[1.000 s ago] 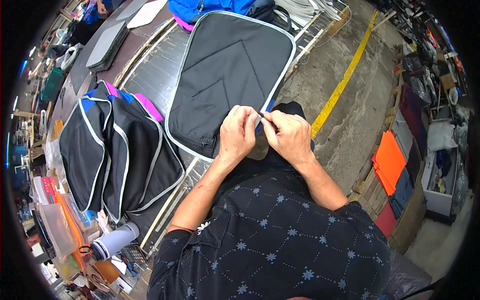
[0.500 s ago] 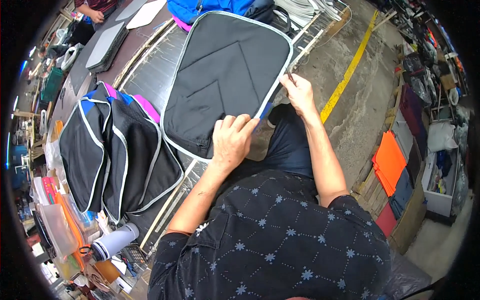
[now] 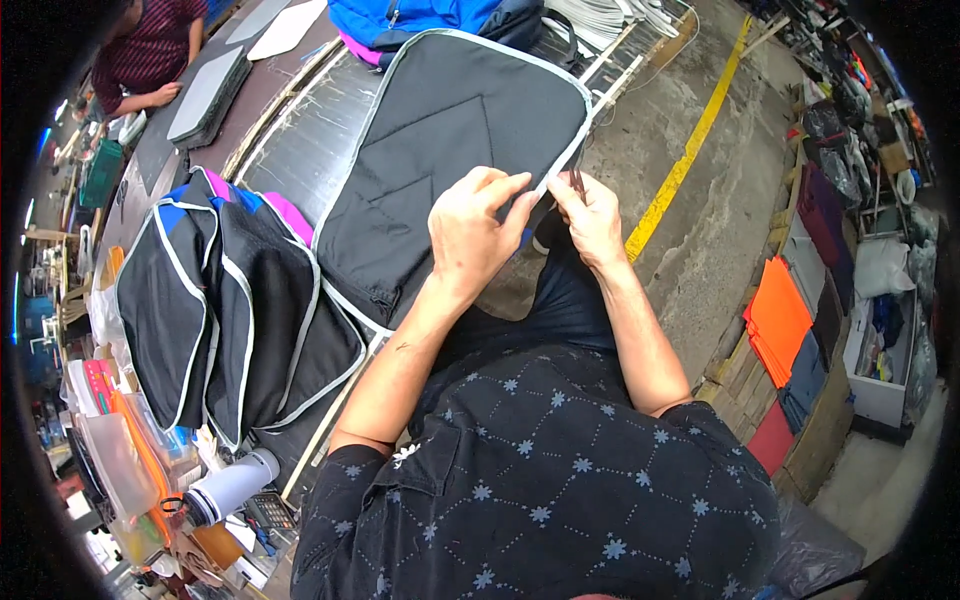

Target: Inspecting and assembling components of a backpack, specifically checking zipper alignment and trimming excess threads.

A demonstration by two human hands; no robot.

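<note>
A black padded bag panel [image 3: 450, 130] with pale grey edge binding lies at the table's edge in front of me. My left hand [image 3: 470, 230] is over its right side, thumb and forefinger apart and pointing at the bound edge, with nothing seen between them. Close by, my right hand [image 3: 590, 220] is closed around small dark thread snips [image 3: 577, 184], their two slim prongs pointing up. Its thumb and forefinger tips are at the panel's edge; whether they pinch the binding I cannot tell.
Left of the panel stand several black bag pieces [image 3: 260, 310] with pale binding. Blue bags [image 3: 450, 15] lie beyond it. A grey bottle [image 3: 235, 485] is at lower left. Across the table is a person in a striped top [image 3: 155, 50], near stacked grey sheets [image 3: 210, 95]. Orange fabric [image 3: 778, 320] lies to the right.
My left hand has let go of the panel's near edge and moved up and right toward my right hand. The snips now point upward. The person across the table shows more.
</note>
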